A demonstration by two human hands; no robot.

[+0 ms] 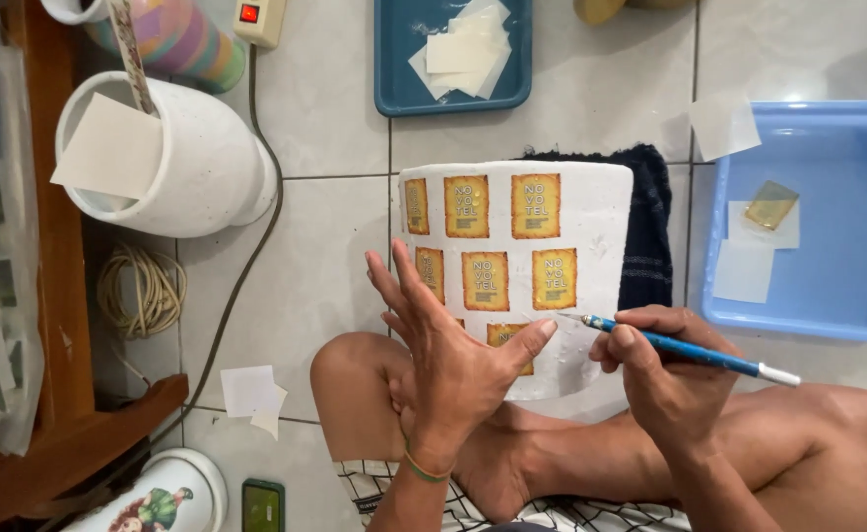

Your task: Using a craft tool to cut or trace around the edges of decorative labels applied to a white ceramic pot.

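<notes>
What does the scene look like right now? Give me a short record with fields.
setting: tiled floor, person seated with legs crossed
left hand: open, fingers spread, thumb against the white vase
right hand: grips a blue craft knife, tip at the vase surface
white vase: lying on its side over a dark cloth, rows of yellow rectangular decals on it
teal tray: holds pale paper squares
blue tub: holds paper pieces and one yellow decal
other: second white vase at left, coiled cord

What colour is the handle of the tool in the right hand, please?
Blue with a white end, on the tool in the right hand; head view.
</notes>
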